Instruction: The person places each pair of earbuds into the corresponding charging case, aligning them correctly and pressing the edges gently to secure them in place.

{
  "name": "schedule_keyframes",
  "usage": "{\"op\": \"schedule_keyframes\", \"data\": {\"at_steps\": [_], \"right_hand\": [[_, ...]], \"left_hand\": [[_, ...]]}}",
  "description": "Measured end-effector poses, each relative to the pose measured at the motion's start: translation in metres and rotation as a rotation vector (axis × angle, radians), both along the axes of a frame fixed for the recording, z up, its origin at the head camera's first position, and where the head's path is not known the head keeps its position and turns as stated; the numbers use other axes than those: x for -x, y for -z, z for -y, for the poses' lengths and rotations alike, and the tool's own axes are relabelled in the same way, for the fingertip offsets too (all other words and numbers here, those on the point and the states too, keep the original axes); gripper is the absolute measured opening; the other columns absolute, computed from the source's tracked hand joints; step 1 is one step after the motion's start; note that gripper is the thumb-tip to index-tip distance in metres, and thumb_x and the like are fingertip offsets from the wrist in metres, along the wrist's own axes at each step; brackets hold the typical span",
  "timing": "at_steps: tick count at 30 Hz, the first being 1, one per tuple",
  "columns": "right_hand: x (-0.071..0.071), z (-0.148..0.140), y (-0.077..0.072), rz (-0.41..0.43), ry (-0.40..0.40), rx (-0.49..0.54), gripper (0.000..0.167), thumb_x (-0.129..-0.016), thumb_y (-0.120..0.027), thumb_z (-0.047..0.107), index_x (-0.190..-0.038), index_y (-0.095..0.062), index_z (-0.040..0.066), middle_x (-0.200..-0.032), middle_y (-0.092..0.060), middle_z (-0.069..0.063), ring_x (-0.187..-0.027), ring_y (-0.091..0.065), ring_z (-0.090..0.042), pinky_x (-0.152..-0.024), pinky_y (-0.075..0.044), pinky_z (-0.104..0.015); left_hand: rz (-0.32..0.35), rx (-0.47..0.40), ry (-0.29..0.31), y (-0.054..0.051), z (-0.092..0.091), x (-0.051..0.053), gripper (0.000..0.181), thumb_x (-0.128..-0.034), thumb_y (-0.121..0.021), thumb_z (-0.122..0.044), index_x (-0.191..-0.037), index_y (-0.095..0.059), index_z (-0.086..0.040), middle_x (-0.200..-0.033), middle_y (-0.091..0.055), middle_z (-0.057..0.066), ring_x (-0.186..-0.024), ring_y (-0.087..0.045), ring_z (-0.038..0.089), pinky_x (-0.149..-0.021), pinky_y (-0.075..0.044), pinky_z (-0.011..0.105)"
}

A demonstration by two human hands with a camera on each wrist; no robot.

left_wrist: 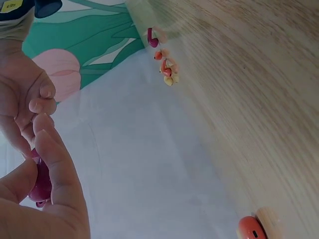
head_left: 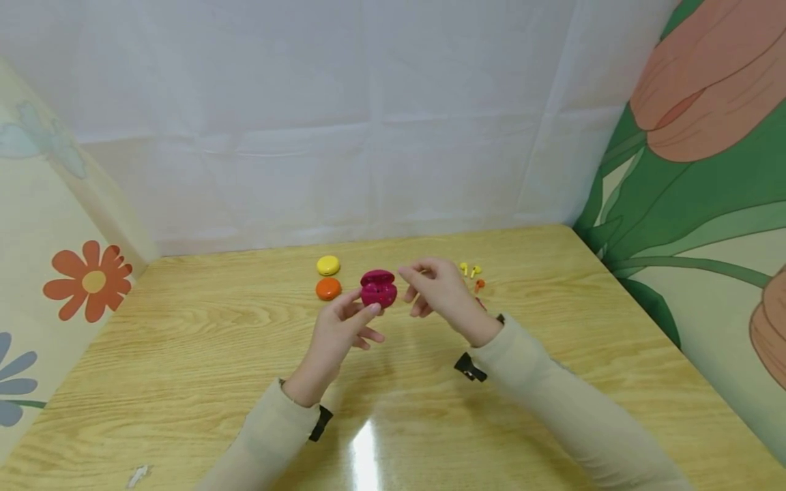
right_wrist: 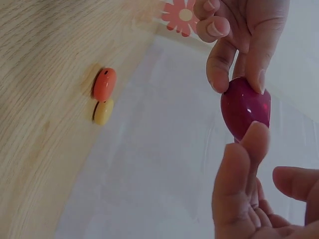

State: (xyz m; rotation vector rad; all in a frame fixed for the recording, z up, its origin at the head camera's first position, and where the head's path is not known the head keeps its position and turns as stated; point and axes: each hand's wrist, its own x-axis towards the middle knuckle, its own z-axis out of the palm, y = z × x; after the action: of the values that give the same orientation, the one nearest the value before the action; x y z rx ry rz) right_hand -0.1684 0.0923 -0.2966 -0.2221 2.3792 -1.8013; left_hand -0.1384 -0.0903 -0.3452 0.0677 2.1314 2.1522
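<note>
A magenta earbud case point(head_left: 379, 293), its lid raised in the head view, is held above the table between the thumb and fingers of my left hand point(head_left: 334, 331). Just right of the case is my right hand point(head_left: 445, 290), fingers bent and thumb apart from them, with nothing visible in its grasp. In the right wrist view, a fingertip of my right hand point(right_wrist: 239, 199) overlaps the lower end of the case point(right_wrist: 244, 109); whether it touches cannot be told.
Yellow point(head_left: 328, 265) and orange point(head_left: 328, 288) closed cases lie left of the hands. Beyond the right wrist are yellow earbuds point(head_left: 475, 271) and an orange one point(head_left: 480, 284); the left wrist view also shows a magenta earbud point(left_wrist: 152, 39). A white curtain point(head_left: 276, 170) hangs behind the table.
</note>
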Motion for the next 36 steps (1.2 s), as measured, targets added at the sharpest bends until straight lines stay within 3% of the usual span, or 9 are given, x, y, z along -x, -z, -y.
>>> {"op": "schedule_keyframes", "data": {"at_steps": [17, 29, 36], "right_hand": [[0.001, -0.032, 0.004, -0.021, 0.024, -0.016, 0.030, -0.100, -0.056, 0.021, -0.107, -0.062, -0.008, -0.069, -0.062, -0.009, -0.049, -0.058, -0.013, -0.053, -0.055, -0.030], [0.001, -0.053, 0.012, -0.007, 0.048, -0.048, 0.030, -0.101, -0.055, 0.020, -0.105, -0.061, -0.010, -0.067, -0.062, -0.006, -0.049, -0.058, -0.012, -0.051, -0.054, -0.029], [0.000, -0.066, 0.013, -0.015, 0.064, -0.065, 0.029, -0.101, -0.055, 0.022, -0.093, -0.059, -0.006, -0.067, -0.061, -0.006, -0.049, -0.059, -0.012, -0.051, -0.054, -0.029]], "left_hand": [[0.005, -0.005, -0.025, 0.001, 0.002, 0.003, 0.042, -0.0949, -0.063, -0.009, -0.135, -0.054, 0.000, -0.097, -0.067, 0.012, -0.057, -0.067, 0.015, -0.050, -0.049, 0.021], [0.022, -0.002, -0.026, 0.000, 0.003, 0.003, 0.043, -0.0950, -0.063, -0.010, -0.136, -0.054, -0.001, -0.100, -0.067, 0.013, -0.058, -0.067, 0.016, -0.051, -0.050, 0.021], [0.016, -0.005, -0.035, 0.000, 0.004, 0.003, 0.043, -0.0946, -0.063, -0.008, -0.135, -0.054, 0.000, -0.101, -0.068, 0.015, -0.057, -0.067, 0.016, -0.050, -0.050, 0.021]]}}
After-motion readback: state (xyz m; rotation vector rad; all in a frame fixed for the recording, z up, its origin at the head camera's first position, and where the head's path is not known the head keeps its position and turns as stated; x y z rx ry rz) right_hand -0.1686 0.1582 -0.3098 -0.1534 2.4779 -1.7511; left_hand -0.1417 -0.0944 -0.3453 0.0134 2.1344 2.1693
